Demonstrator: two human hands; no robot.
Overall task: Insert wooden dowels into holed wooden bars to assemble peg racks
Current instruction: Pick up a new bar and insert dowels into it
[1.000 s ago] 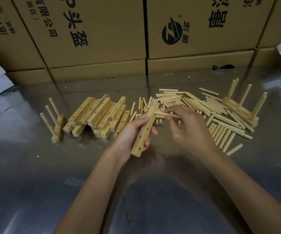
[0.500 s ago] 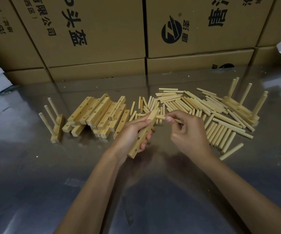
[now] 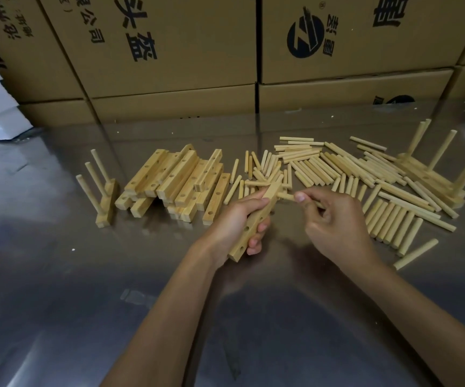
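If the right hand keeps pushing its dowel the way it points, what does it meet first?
Probably the holed bar gripped by the left hand: the dowel in the right hand points at its upper end, though depth is unclear.

The left hand (image 3: 234, 219) grips a holed wooden bar (image 3: 256, 222) tilted above the metal table (image 3: 58, 275), while the right hand (image 3: 334, 219) pinches a dowel (image 3: 286, 195) against the bar's far end, loose dowels (image 3: 365, 177) lying beyond.

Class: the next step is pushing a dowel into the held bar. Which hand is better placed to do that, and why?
The right hand: it already pinches a dowel with its tip at the bar. The left hand grips that bar, steadying it.
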